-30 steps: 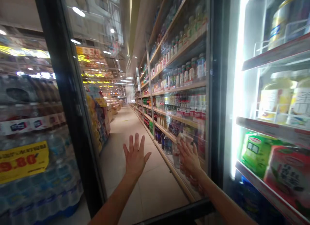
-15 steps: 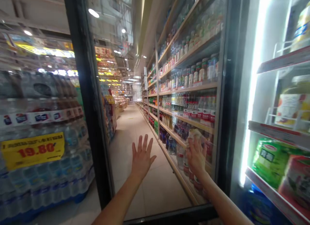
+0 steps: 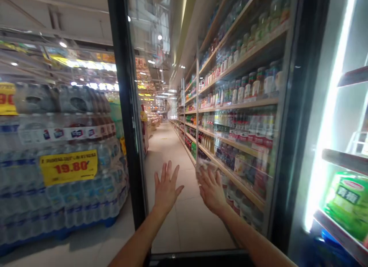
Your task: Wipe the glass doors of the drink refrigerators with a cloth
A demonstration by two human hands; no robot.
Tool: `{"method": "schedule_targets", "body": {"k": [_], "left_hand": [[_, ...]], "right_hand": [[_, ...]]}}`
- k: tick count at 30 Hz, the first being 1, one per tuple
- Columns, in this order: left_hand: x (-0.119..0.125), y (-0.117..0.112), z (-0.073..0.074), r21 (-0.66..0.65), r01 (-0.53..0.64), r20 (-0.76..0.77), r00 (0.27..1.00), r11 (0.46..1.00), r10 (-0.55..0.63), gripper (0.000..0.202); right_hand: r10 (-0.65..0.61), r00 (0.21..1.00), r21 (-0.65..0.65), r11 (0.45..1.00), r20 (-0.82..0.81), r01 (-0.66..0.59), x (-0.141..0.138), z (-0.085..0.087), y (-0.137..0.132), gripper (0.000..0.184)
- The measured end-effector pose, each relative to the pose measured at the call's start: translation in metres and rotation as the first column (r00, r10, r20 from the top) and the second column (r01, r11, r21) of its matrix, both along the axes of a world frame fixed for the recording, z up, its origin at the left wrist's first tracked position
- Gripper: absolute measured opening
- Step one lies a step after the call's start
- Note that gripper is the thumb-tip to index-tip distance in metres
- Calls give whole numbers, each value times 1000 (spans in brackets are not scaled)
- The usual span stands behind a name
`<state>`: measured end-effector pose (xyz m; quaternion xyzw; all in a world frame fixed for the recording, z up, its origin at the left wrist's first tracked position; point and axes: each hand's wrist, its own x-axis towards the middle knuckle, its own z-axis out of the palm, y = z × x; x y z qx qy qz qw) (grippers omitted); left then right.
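Observation:
A glass door (image 3: 181,221) in a black frame fills the middle of the head view. My left hand (image 3: 166,188) lies against the pane with fingers spread and nothing in it. To its right, my right hand (image 3: 211,188) presses a pale cloth (image 3: 207,164) to the same glass. Only the cloth's upper edge shows past my fingers; the rest is under my palm. Rows of bottles (image 3: 244,90) on shelves appear in the pane behind my right hand; whether seen through it or mirrored, I cannot tell.
On the left, wrapped packs of bottles (image 3: 57,201) are stacked on a blue base, with a yellow price sign (image 3: 69,167) in front. A lit cooler at the right holds a green packet (image 3: 346,201) on a shelf (image 3: 345,159). Tiled floor (image 3: 163,140) runs far back in the glass.
My right hand has slid left across the glass with the cloth, closer to my left hand. The left hand stays in about the same place. The view has turned somewhat left.

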<state>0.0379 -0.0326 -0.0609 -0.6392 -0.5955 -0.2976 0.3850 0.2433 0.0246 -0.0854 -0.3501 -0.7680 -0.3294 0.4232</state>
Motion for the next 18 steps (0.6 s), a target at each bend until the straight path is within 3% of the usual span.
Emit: {"method": "schedule_targets", "body": {"k": [3, 8, 13, 18], "left_hand": [[-5, 0, -2, 1, 21, 6, 1000, 1000, -21, 68], [-15, -4, -8, 70, -12, -41, 999, 998, 14, 66], [-45, -19, -3, 163, -75, -149, 984, 984, 100, 64], [-77, -34, 11, 266, -113, -148, 977, 957, 156, 63]], "right_hand": [[86, 993, 30, 996, 86, -89, -14, 8, -1, 43], [15, 998, 68, 998, -61, -10, -28, 31, -2, 47], [189, 926, 153, 956, 327, -249, -52, 50, 0, 51], [165, 978, 177, 966, 130, -187, -90, 87, -2, 47]]}}
